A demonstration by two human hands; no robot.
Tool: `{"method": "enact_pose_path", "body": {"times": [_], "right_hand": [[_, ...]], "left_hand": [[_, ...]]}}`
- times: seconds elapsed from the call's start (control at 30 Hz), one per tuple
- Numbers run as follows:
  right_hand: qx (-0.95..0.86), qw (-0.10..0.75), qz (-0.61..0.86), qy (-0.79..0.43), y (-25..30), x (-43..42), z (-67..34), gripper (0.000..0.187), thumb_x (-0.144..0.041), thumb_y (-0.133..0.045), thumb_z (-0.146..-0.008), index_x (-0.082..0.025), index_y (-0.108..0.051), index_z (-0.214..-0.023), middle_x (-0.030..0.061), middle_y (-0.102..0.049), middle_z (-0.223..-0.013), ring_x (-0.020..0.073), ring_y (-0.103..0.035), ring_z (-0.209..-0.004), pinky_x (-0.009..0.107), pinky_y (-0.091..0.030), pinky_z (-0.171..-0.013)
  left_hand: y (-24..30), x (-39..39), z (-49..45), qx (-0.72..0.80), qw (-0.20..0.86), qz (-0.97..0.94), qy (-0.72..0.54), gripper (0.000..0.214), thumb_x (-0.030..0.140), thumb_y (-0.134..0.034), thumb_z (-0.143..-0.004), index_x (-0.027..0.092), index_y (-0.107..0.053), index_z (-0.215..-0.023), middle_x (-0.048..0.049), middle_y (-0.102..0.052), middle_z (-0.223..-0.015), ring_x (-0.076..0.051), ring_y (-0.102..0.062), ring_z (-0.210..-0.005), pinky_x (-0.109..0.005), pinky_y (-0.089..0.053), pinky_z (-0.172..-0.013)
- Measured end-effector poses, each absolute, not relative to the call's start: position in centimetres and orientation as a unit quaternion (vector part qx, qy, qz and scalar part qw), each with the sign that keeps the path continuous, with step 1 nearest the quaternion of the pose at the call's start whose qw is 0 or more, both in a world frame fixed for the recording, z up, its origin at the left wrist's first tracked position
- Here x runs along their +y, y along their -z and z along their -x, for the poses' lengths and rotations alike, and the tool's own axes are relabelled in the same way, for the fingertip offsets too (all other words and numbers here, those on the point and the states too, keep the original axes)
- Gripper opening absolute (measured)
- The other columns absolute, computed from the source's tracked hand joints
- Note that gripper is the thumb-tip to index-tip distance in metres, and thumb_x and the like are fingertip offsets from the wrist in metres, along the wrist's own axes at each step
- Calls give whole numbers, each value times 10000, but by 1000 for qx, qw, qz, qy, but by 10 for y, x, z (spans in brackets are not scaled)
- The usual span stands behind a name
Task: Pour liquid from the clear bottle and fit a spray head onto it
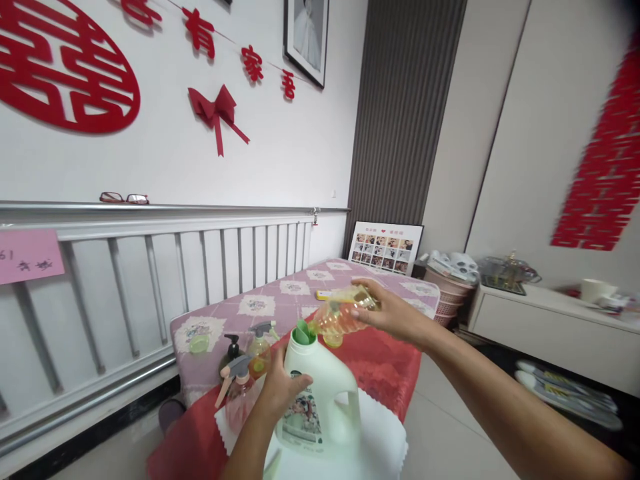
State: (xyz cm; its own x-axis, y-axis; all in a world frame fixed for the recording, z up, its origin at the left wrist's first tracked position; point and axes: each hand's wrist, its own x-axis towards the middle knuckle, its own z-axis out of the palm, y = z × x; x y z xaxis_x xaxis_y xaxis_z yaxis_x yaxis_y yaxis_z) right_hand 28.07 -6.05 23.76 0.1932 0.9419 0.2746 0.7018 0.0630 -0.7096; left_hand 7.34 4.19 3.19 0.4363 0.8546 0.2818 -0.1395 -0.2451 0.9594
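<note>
Right hand: we find its fingers grasping a clear bottle, tipped over the jug's green spout.
Left hand: fingers gripping the white jug.
Surface: red cloth, spray bottles at left.
Room: white wall, red decorations.

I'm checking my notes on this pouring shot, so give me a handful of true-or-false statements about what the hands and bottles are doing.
1. The right hand holds a clear bottle of yellowish liquid tipped toward the green funnel. True.
2. The left hand rests flat on the tablecloth. False: it grips the white jug near its neck.
3. The funnel sits in the mouth of the white jug. True.
4. The spray bottles stand to the right of the jug. False: they stand to its left.
5. A pair of glasses lies on the rail along the wall. True.
</note>
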Motion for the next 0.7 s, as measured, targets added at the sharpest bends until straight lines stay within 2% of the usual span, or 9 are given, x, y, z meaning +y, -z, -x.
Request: {"method": "enact_pose_path", "body": {"times": [0.1, 0.2, 0.33, 0.43, 0.53, 0.63, 0.7], "right_hand": [[-551, 460, 671, -187, -212, -67, -293, 729, -596, -586, -807, -257, -364, -1413, 162, -499, -1406, 287, -636, -1042, 377, -561, -717], [-489, 553, 616, -276, -179, -80, -295, 644, -637, -426, -889, -324, -306, -1438, 127, -470, -1454, 217, -671, -983, 282, -550, -625], [-341, 684, 436, -474, -126, -103, -282, 587, -671, -585, -803, -365, -530, -1301, 51, -591, -1364, 184, -679, -922, 229, -555, -584], [-256, 716, 374, -531, -89, -121, -261, 544, -620, -694, -747, -348, -623, -1212, 29, -678, -1237, 194, -673, -933, 238, -575, -580], [-202, 725, 333, -569, -59, -138, -234, 464, -542, -723, -766, -339, -657, -1177, 23, -710, -1179, 188, -681, -915, 242, -573, -592], [-164, 700, 301, -626, -30, -149, -210, 471, -537, -727, -765, -351, -656, -1192, 37, -726, -1173, 183, -704, -896, 247, -569, -627], [-141, 680, 286, -660, -10, -154, -199, 503, -559, -742, -737, -388, -646, -1200, 33, -721, -1206, 197, -712, -932, 259, -566, -659]], "left_hand": [[-34, 42, -71, 287, 543, -652, -445, 956, 497, -804, -559, 137, -377, -1335, -161, -653, -1201, -321, -629, -1072, -420, -479, -930], [-38, 40, -69, 303, 531, -658, -440, 882, 416, -805, -576, 147, -414, -1319, -147, -635, -1233, -311, -604, -1117, -409, -454, -969], [-42, 39, -67, 323, 519, -664, -431, 782, 335, -779, -606, 163, -464, -1301, -115, -667, -1185, -290, -617, -1079, -413, -455, -970], [-41, 38, -67, 336, 511, -664, -429, 743, 264, -758, -614, 180, -485, -1300, -96, -678, -1175, -280, -610, -1090, -405, -462, -961], [-41, 35, -69, 333, 511, -665, -430, 809, 239, -748, -623, 185, -430, -1364, -96, -674, -1203, -266, -609, -1102, -391, -469, -963], [-39, 28, -65, 336, 511, -656, -443, 876, 266, -748, -641, 192, -359, -1422, -118, -593, -1349, -273, -556, -1214, -391, -437, -1034], [-33, 17, -58, 358, 494, -641, -467, 844, 294, -735, -676, 211, -359, -1428, -116, -520, -1434, -286, -477, -1313, -411, -382, -1101]]}}
